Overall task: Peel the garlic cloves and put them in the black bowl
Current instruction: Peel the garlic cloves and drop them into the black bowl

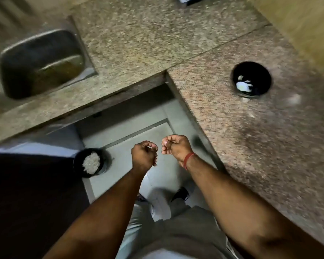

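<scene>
Sink [39, 62] sat far left in the granite counter [138, 43], not involved. On the floor below, a dark bin [91, 162] held pale scraps, probably peels. Left hand [144, 156] was over the floor gap, fingers curled with thumb meeting fingertips as if pinching something small; frame too blurred to confirm a clove. Right hand [174, 147], red thread at the wrist, was just beside it, fingers curled the same way; contents also not readable. Black bowl [251, 79] stood well apart on the right counter with white pieces inside, likely peeled garlic. A pale fleck [294, 99] lay near it, unidentifiable.

My read: peeling step. Best done over the bin so skin drops in, split skin with thumbnails, then carry the bare clove to the bowl.
</scene>
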Demonstrator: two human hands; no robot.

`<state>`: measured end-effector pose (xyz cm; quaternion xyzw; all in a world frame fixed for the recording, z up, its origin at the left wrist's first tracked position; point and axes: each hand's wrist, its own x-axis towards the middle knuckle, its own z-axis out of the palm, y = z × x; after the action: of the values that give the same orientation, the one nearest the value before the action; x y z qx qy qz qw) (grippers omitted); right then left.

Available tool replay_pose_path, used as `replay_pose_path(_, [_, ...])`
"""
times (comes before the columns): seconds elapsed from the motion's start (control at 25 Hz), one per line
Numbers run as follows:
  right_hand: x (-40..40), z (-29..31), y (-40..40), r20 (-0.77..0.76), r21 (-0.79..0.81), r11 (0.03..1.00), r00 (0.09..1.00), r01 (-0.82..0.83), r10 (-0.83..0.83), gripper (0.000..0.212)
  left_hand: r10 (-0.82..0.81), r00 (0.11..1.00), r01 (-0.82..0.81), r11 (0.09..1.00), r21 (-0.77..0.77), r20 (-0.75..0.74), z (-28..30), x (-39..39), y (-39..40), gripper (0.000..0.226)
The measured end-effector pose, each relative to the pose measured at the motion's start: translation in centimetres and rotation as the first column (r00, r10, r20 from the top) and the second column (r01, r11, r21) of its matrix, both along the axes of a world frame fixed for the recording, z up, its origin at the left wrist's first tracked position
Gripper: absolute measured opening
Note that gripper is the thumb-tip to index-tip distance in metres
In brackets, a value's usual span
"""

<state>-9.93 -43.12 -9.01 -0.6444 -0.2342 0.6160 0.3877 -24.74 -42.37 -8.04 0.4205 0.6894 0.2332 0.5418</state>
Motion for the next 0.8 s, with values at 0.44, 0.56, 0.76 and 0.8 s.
replay_pose_path(0.44, [-33.1,-10.3,6.9,0.012,-0.132,0.886,0.893,-0.444,0.449,0.006,0.412,0.910,-0.415,0.903,-0.115,-0.048,-10.4,-31.8,0.7,0.022])
replay_pose_path(0.56, [-39.3,-16.8,9.5,0.024,-0.166,0.833,0.843,-0.528,0.538,0.015,0.515,0.851,-0.524,0.843,-0.122,-0.102,-16.5,-37.1,2.1,0.023])
replay_pose_path(0.76, [-48.5,-30.6,13.9,0.078,-0.248,0.696,0.703,-0.673,0.707,0.026,0.673,0.736,-0.675,0.717,-0.177,-0.080,-32.3,-44.4,5.3,0.028])
replay_pose_path(0.8, [-49.6,-33.0,14.6,0.104,-0.267,0.662,0.662,-0.700,0.742,0.024,0.704,0.705,-0.705,0.685,-0.184,-0.085,-35.1,-45.5,5.8,0.026])
